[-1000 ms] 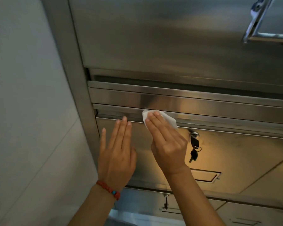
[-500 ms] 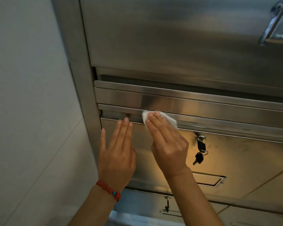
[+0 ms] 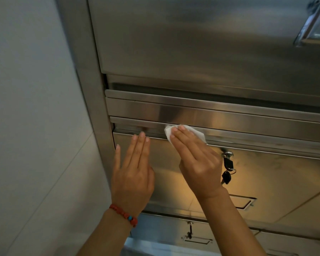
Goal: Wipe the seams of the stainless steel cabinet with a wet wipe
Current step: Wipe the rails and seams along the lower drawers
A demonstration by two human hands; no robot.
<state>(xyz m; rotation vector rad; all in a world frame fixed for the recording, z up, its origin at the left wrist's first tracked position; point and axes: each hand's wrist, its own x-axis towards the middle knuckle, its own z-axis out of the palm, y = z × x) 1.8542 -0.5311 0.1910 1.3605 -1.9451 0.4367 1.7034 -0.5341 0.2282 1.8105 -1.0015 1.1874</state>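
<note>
Pressing a folded white wet wipe [image 3: 185,133] against the horizontal seam [image 3: 248,134] of the brushed stainless steel cabinet [image 3: 192,43], the right hand [image 3: 196,159] lies flat with its fingers straight and close together, fingertips on top of the wipe. The wipe sits on the seam at the upper edge of the lower steel door [image 3: 266,182], a little right of the cabinet's left corner, with its white edges showing to the left and right of the fingers. The left hand [image 3: 133,174] rests open and flat on the same door just beside the right hand, fingers straight and together, the thumb spread toward the vertical steel frame post [image 3: 92,108]; it holds nothing. A red beaded bracelet with one turquoise bead [image 3: 124,215] circles the left wrist.

Close to the right hand, touching or nearly touching its outer edge, a round silver lock [image 3: 228,155] carries a bunch of black-headed keys [image 3: 227,172] hanging down the door. Below the keys a recessed rectangular pull handle [image 3: 243,201] is partly hidden behind the right forearm. Above the seam run two stepped steel rails [image 3: 229,115], then a dark gap under the large upper panel. A chrome bar handle [image 3: 310,28] shows at the top right corner. A second lock with a dangling key [image 3: 190,230] sits on the lower drawer front, between the two forearms. A pale grey tiled wall [image 3: 35,126] fills the left side.
</note>
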